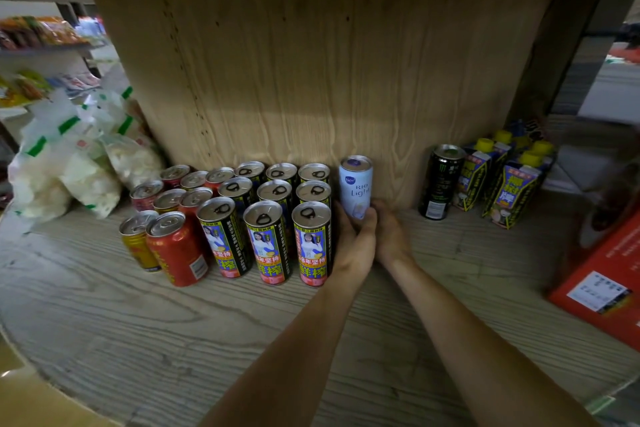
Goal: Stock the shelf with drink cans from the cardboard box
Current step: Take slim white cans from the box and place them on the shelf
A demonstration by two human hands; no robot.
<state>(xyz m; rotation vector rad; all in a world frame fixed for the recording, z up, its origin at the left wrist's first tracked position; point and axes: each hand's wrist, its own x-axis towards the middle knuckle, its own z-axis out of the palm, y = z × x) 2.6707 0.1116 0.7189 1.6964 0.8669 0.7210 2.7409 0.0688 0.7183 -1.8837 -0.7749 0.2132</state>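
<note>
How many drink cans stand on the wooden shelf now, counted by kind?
Tall black-and-yellow metal cans: 9
Short red or gold metal cans: 8
Pale blue slim can: 1
Tall black can: 1
Total: 19

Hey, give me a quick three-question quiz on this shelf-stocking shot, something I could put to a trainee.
1. Multiple choice: the left hand and right hand hold the pale blue slim metal can: A, near its base; B, by its top rim; C, not at all.
2. True or false: the pale blue slim metal can lies on its side on the grey wood-grain shelf board.
3. Fill in: the tall black-and-yellow metal cans stand in rows of ____.

Key: 1 A; 2 false, it stands upright; 3 three.
</note>
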